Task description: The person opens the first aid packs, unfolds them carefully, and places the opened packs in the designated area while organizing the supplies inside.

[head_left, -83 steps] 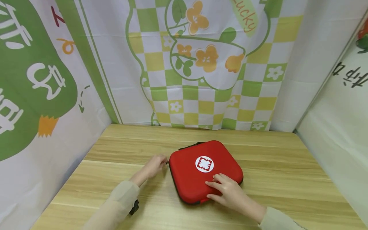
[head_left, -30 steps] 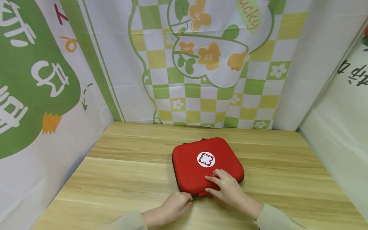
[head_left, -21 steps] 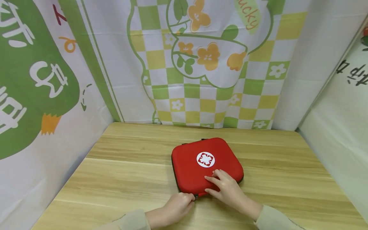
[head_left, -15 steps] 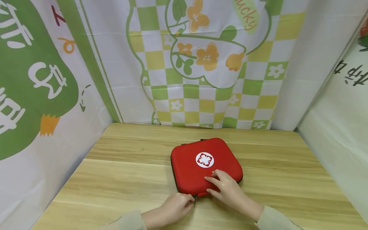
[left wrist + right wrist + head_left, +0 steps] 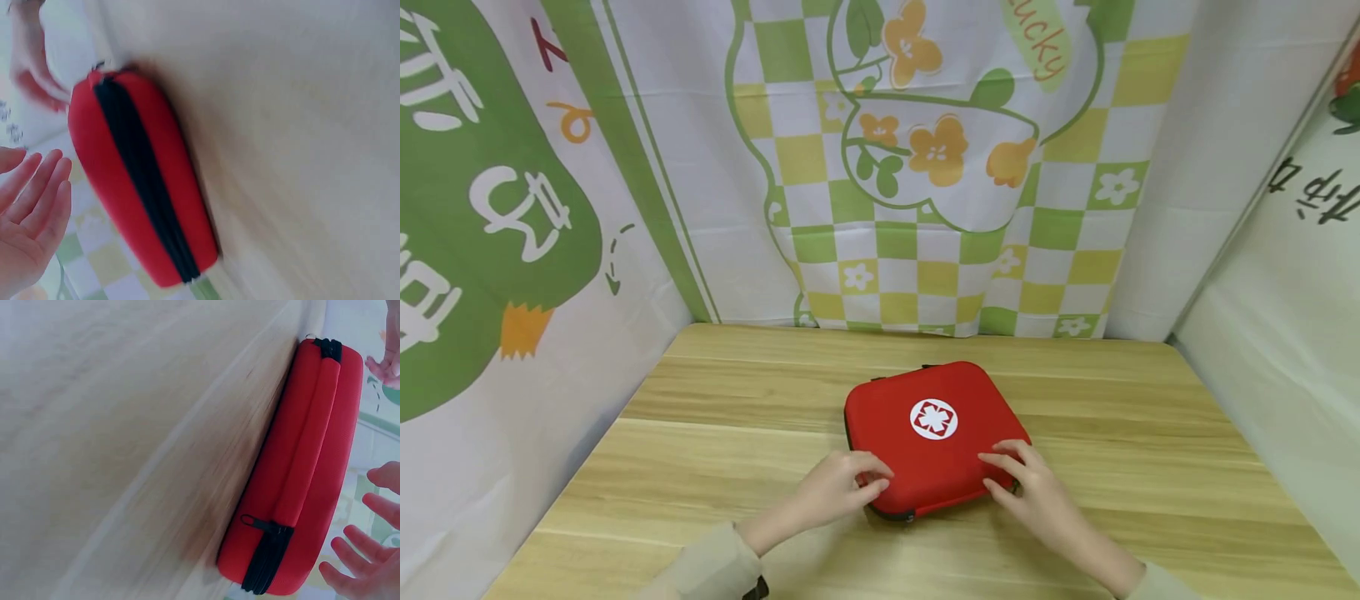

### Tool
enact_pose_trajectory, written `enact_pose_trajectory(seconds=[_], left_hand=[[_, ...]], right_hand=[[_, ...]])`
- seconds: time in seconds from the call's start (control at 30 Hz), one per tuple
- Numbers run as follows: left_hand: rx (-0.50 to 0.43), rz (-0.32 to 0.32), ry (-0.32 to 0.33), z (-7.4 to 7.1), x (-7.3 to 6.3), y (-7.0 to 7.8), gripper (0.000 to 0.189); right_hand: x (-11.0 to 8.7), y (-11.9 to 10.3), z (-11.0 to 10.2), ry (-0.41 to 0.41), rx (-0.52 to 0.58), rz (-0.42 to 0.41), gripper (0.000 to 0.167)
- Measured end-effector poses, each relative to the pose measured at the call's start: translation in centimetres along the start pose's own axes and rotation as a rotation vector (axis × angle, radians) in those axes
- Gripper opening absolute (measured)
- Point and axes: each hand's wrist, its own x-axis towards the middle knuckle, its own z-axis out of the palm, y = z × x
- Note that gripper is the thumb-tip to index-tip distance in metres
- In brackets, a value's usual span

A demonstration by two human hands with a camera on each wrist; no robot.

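Note:
A red hard-shell first-aid case with a white round emblem lies flat on the table. My left hand hovers at its front left corner, fingers loosely bent. In the left wrist view that hand shows a gap to the case, whose black zipper runs closed along the side. My right hand is at the front right corner, fingers spread and relaxed. The right wrist view shows a zipper pull at the right end of the red front strip. Neither hand holds anything.
The wood-grain table extends around the case. A checked, flower-printed curtain hangs at its back edge, with printed cloth walls on the left and right. A black band shows at the left sleeve.
My left hand slid from the case's left side to the front edge with the zipper, then let go and lifted to the left corner. My right hand moved right, off the case's top.

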Motion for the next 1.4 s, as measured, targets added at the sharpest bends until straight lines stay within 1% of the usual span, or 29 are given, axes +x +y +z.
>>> enact_pose_trajectory(seconds=[0.03, 0.07, 0.17, 0.2, 0.33, 0.47, 0.53, 0.6, 0.8, 1.0, 1.1, 1.17, 1.27, 1.4], left_hand=[[0.002, 0.007, 0.024, -0.3, 0.3, -0.3, 0.009], [0.008, 0.01, 0.044, -0.5, 0.6, -0.8, 0.009], [0.014, -0.01, 0.091, -1.0, 1.4, -2.0, 0.011], [0.012, -0.023, 0.102, -1.1, 1.6, -2.5, 0.012], [-0.016, -0.091, 0.128, -1.3, 2.4, -4.2, 0.018], [-0.047, -0.174, 0.148, -1.3, 3.2, -5.8, 0.024], [-0.068, -0.218, 0.151, -1.2, 3.6, -6.6, 0.026], [-0.088, -0.251, 0.15, -1.2, 3.9, -7.5, 0.029], [-0.128, -0.309, 0.129, -0.9, 4.6, -9.6, 0.04], [-0.206, -0.352, 0.069, -0.6, 5.0, -11.1, 0.046], [-0.265, -0.364, 0.042, -0.5, 5.1, -11.5, 0.046], [-0.308, -0.372, 0.038, -0.6, 5.1, -11.7, 0.046], [-0.347, -0.405, 0.043, -0.7, 5.0, -11.6, 0.047], [-0.401, -0.441, 0.057, -0.9, 4.6, -11.7, 0.047]], right_hand=[[-0.1, 0.0, -0.2, 0.012, 0.001, 0.013, 0.023], [-0.2, 0.0, -0.3, 0.024, -0.004, 0.028, 0.026], [-0.6, -0.2, -0.6, 0.043, -0.014, 0.095, 0.042], [-0.8, -0.3, -0.6, 0.047, -0.017, 0.122, 0.045], [-1.3, -0.8, -0.8, 0.041, -0.018, 0.268, 0.047], [-1.8, -1.4, -1.1, -0.012, 0.014, 0.455, 0.047], [-1.9, -1.6, -1.1, -0.039, 0.041, 0.529, 0.048], [-1.9, -1.8, -1.1, -0.058, 0.071, 0.578, 0.048], [-2.1, -1.8, -0.9, -0.079, 0.174, 0.684, 0.049], [-2.2, -1.9, -0.3, -0.113, 0.313, 0.788, 0.056], [-2.0, -2.0, -0.1, -0.119, 0.326, 0.802, 0.058], [-1.9, -1.9, 0.0, -0.116, 0.323, 0.801, 0.059], [-1.6, -1.6, 0.0, -0.118, 0.329, 0.796, 0.058], [-0.8, -1.1, 0.1, -0.132, 0.378, 0.832, 0.058]])
